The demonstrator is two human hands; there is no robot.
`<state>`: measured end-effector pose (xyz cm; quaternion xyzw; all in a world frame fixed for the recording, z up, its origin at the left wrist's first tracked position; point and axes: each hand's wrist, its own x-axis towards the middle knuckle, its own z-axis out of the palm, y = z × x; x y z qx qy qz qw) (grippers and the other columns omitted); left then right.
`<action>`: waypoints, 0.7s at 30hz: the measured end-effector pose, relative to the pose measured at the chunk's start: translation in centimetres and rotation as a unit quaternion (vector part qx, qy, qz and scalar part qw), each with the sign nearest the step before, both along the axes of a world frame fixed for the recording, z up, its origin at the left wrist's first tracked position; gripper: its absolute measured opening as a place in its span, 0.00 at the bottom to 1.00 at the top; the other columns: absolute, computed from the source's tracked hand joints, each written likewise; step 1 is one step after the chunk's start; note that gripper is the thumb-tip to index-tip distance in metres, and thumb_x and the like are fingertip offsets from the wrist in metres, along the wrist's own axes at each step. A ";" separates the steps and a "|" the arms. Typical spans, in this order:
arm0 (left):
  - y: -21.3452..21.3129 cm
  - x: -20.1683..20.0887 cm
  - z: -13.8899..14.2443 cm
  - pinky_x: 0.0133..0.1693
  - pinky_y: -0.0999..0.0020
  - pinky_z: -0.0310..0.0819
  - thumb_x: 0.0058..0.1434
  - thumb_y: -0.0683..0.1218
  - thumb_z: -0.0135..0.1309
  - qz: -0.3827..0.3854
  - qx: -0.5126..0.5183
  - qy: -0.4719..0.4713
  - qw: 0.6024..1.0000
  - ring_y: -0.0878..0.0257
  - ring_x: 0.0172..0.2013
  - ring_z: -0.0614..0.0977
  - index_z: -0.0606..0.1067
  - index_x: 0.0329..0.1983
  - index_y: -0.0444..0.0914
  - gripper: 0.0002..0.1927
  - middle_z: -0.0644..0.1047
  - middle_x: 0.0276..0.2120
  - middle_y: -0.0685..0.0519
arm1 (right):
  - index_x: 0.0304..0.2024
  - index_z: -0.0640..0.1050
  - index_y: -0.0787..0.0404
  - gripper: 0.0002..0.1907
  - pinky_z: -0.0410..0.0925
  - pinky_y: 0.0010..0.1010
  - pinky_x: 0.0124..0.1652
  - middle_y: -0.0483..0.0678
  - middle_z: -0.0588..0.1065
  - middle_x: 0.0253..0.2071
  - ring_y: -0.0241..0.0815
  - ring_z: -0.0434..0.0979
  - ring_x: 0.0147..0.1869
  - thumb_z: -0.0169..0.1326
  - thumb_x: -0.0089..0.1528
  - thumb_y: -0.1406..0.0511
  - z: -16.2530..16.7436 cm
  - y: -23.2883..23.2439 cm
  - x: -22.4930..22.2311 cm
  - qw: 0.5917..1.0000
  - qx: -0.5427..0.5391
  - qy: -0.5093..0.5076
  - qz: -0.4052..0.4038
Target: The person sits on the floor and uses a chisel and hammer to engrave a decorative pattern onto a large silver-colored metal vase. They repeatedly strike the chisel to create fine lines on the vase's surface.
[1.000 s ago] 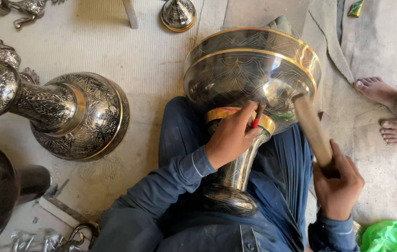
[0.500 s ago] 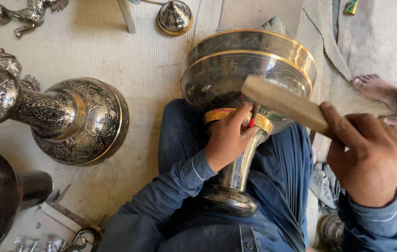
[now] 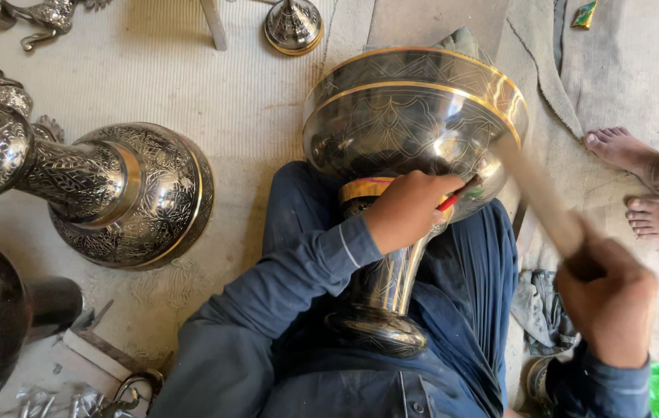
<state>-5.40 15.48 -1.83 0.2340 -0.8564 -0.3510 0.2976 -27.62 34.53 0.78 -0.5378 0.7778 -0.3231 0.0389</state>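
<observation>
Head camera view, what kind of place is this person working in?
Probably a floor-level metal engraving workshop. An engraved footed metal bowl lies across the person's lap, a finished engraved vase lies on the mat beside them, and the right hand swings a wooden mallet.

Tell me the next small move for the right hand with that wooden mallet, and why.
Probably bring the wooden mallet down onto the red-handled tool that the left hand holds against the engraved metal vase. The right hand grips the mallet's handle, its blurred head is beside the bowl, and the vase lies steadied across the lap.
</observation>
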 end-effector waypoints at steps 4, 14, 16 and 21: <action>-0.7 -1.9 -1.1 0.41 0.47 0.76 0.56 0.39 0.61 -0.037 -0.063 -0.095 0.993 0.42 0.37 0.83 0.78 0.39 0.39 0.08 0.80 0.31 0.41 | 0.64 0.78 0.65 0.34 0.71 0.29 0.46 0.52 0.80 0.41 0.36 0.77 0.43 0.64 0.53 0.76 -4.7 2.5 0.0 0.992 -0.015 -0.115 -0.048; -1.2 -2.1 -1.1 0.41 0.48 0.76 0.46 0.39 0.63 -0.082 -0.094 -0.115 0.985 0.41 0.38 0.82 0.76 0.37 0.38 0.14 0.81 0.33 0.43 | 0.67 0.75 0.68 0.35 0.72 0.29 0.54 0.54 0.79 0.53 0.36 0.77 0.53 0.66 0.55 0.76 -8.0 2.4 1.8 0.968 -0.078 -0.225 -0.078; -1.2 -1.7 -0.5 0.41 0.47 0.76 0.52 0.39 0.64 -0.052 -0.072 -0.129 0.988 0.41 0.39 0.82 0.75 0.39 0.38 0.13 0.80 0.33 0.42 | 0.66 0.75 0.68 0.35 0.72 0.29 0.55 0.53 0.79 0.54 0.37 0.78 0.54 0.65 0.54 0.76 -7.2 2.0 1.9 0.974 -0.088 -0.201 -0.061; -1.4 -1.4 0.4 0.40 0.49 0.76 0.46 0.40 0.66 -0.096 -0.055 -0.115 0.987 0.42 0.38 0.83 0.74 0.38 0.37 0.17 0.81 0.32 0.43 | 0.66 0.75 0.65 0.36 0.73 0.27 0.55 0.51 0.79 0.54 0.35 0.80 0.55 0.66 0.54 0.75 -6.2 1.6 2.1 0.968 -0.107 -0.211 -0.079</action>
